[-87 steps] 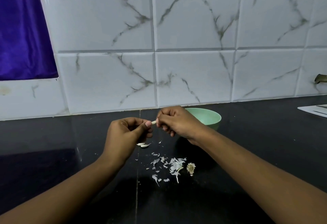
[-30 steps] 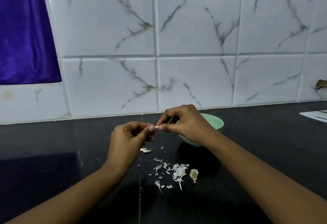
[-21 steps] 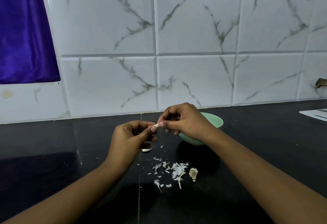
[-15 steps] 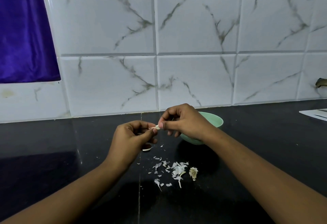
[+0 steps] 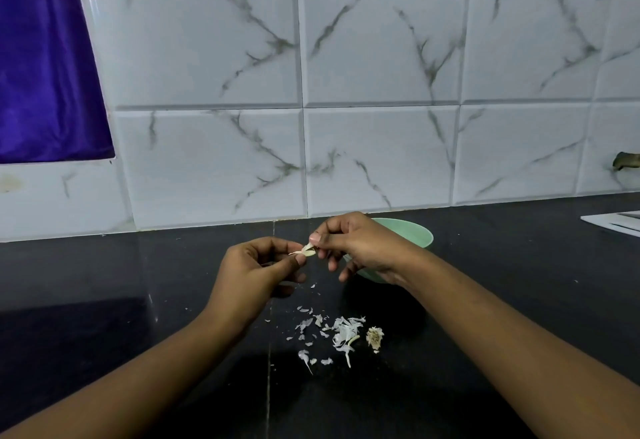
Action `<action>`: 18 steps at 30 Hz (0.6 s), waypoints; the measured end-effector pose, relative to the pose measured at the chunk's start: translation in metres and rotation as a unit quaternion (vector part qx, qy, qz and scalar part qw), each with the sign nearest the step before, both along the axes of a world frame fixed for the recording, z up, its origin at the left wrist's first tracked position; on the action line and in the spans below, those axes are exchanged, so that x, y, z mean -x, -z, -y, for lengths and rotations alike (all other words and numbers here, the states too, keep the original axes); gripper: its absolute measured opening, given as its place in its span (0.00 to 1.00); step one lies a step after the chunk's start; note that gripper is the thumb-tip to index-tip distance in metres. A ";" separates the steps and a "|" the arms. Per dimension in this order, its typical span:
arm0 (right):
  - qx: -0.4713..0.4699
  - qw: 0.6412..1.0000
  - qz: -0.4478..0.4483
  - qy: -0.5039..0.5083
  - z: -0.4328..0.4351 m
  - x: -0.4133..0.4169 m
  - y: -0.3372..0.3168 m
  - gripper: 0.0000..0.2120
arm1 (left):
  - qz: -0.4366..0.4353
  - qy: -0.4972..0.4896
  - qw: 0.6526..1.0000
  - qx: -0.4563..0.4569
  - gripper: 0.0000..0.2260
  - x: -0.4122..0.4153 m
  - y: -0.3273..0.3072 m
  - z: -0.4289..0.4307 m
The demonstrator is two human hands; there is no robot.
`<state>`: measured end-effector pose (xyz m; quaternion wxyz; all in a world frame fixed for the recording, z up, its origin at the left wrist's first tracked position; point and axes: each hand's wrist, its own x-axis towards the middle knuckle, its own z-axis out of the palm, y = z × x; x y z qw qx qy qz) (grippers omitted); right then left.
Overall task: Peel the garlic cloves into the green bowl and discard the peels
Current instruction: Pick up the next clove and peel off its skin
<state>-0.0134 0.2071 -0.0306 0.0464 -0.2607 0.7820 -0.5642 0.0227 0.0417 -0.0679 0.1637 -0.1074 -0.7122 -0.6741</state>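
Note:
A small pale garlic clove [image 5: 306,250] with loose skin sits between my two hands above the black counter. My left hand [image 5: 254,274] pinches it from the left between thumb and forefinger. My right hand [image 5: 360,248] pinches its skin from the right with thumb and forefinger, the other fingers loosely spread. The green bowl [image 5: 414,236] stands just behind my right hand, which hides most of it; its contents are not visible. A scatter of white peels [image 5: 341,331] and a dry garlic root stub [image 5: 375,337] lie on the counter below my hands.
The black counter [image 5: 138,300] runs to a white marble-tiled wall [image 5: 381,92]. A purple cloth [image 5: 41,74] hangs at the upper left. A white flat object [image 5: 616,222] lies at the counter's right edge.
The loose clove that lay on the counter under my left hand is no longer in sight. My right hand has pulled a flap of skin up off the held clove and its lower fingers have spread.

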 end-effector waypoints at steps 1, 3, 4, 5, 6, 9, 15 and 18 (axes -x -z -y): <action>0.003 1.000 0.006 0.002 0.000 0.000 0.000 0.06 | 0.002 0.002 1.000 -0.003 0.03 0.000 0.000 0.000; 0.004 1.000 0.014 0.009 0.000 0.000 0.000 0.07 | 0.005 0.006 1.000 -0.004 0.03 -0.001 0.000 0.000; 0.002 1.000 0.016 0.014 0.000 0.000 0.000 0.08 | 0.006 0.007 1.000 -0.005 0.03 -0.001 0.000 0.000; 0.000 1.000 0.016 0.019 0.000 0.001 -0.001 0.10 | 0.009 0.008 1.000 -0.007 0.04 -0.001 0.000 0.000; -0.002 1.000 0.016 0.025 -0.001 0.001 -0.001 0.11 | 0.011 0.008 1.000 -0.009 0.04 0.000 0.001 0.000; -0.006 0.999 0.010 0.042 -0.001 0.003 -0.001 0.13 | 0.016 0.007 1.000 -0.010 0.04 0.000 0.001 0.000; -0.066 0.995 -0.018 0.072 -0.003 0.004 0.000 0.14 | 0.048 -0.007 0.999 0.013 0.02 0.003 0.002 0.004; -0.067 0.994 -0.017 0.079 -0.005 0.006 0.000 0.17 | 0.049 -0.007 0.999 0.010 0.02 0.005 0.003 0.006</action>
